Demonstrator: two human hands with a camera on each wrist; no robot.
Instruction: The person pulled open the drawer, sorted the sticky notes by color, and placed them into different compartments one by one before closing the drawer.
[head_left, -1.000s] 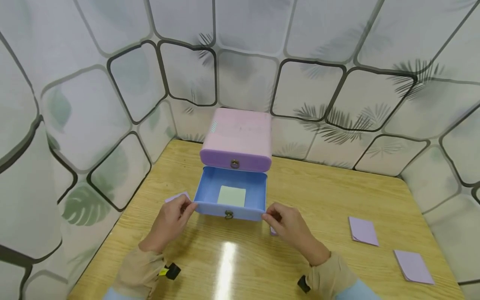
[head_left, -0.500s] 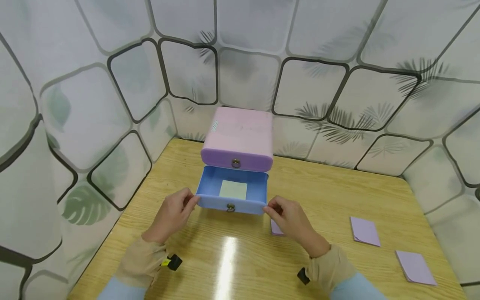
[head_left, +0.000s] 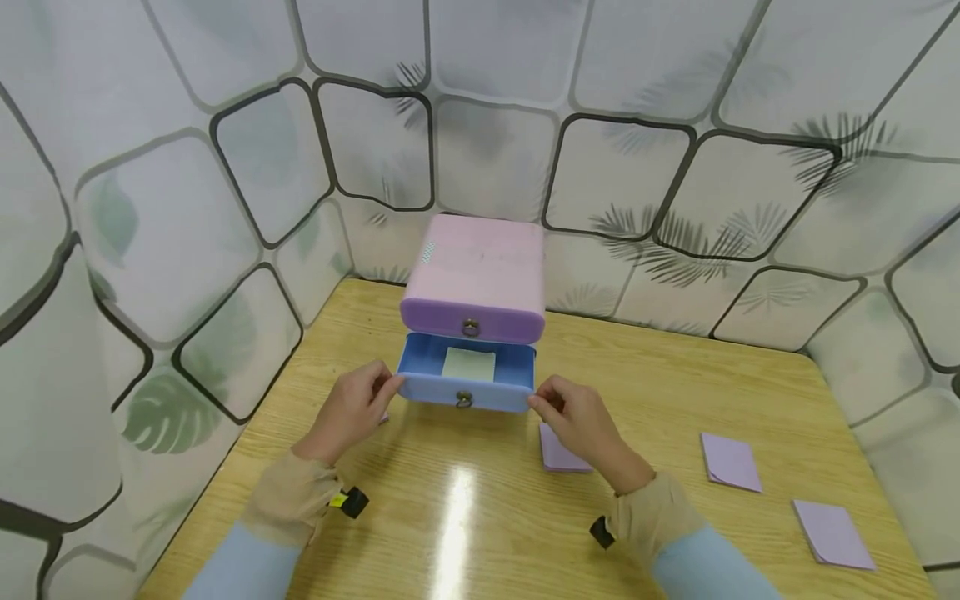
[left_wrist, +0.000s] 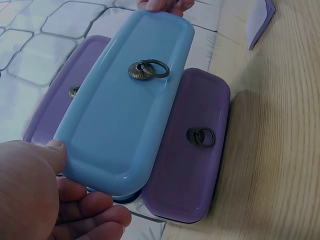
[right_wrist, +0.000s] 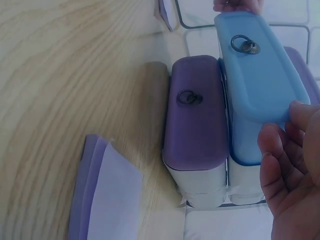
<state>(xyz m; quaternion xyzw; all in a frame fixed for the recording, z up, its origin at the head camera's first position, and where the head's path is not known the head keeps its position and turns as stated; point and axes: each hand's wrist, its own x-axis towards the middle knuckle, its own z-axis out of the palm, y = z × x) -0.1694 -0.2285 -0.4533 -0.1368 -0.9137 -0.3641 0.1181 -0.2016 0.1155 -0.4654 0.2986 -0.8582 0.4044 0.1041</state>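
At the two front corners of the blue drawer (head_left: 427, 388), the left hand (head_left: 352, 412) and right hand (head_left: 581, 421), well apart, each pinch an end. The drawer juts from the middle of the chest (head_left: 480, 258), near the back edge of the desk (head_left: 637, 375). It looks light, stiff, perhaps slippery; gripping both corners should stop it skewing. A pale note (head_left: 469, 364) lies inside; purple notes (head_left: 834, 533) lie toward the desk's right edge.

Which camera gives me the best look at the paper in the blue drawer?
The head view: it looks down into the blue drawer, showing the pale paper inside. Both wrist views see the drawer from outside, facing its front, so neither shows any of the paper.
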